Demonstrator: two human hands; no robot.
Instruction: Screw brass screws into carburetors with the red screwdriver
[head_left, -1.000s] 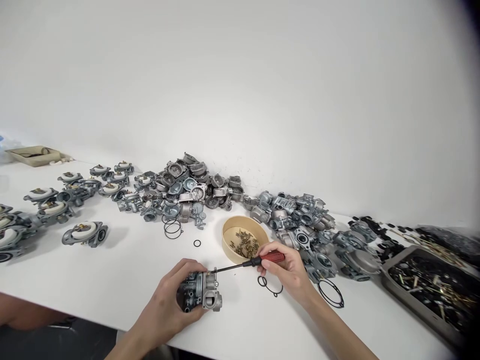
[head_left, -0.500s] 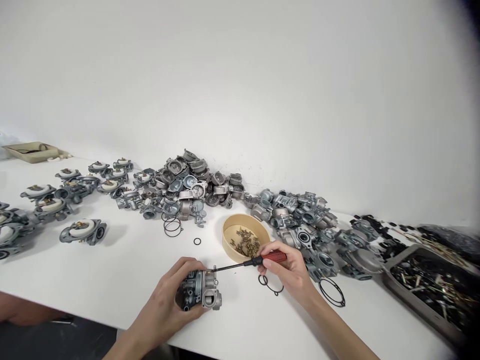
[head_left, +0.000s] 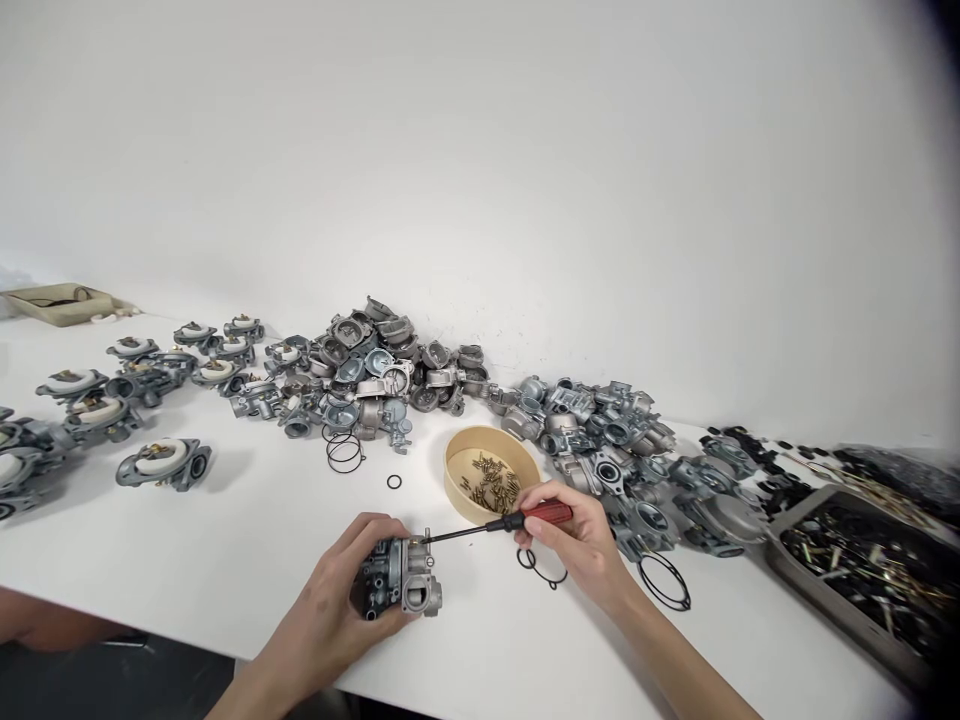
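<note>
At table (head_left: 247, 530) edge, L hand (head_left: 337, 590) clamps carb (head_left: 417, 580), R hand (head_left: 576, 538) grips screwdriver (head_left: 511, 522); no chg vs earlier.

Bright, diffuse light on the white wall (head_left: 480, 180), soft shadows, blackened right edge.

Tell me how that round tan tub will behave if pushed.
The round tan tub would probably slide rather than tip, being wide and low. It seems stiff, holding a clean round shape. The small brass-colored parts lie loose inside, so they would likely shift.
</note>
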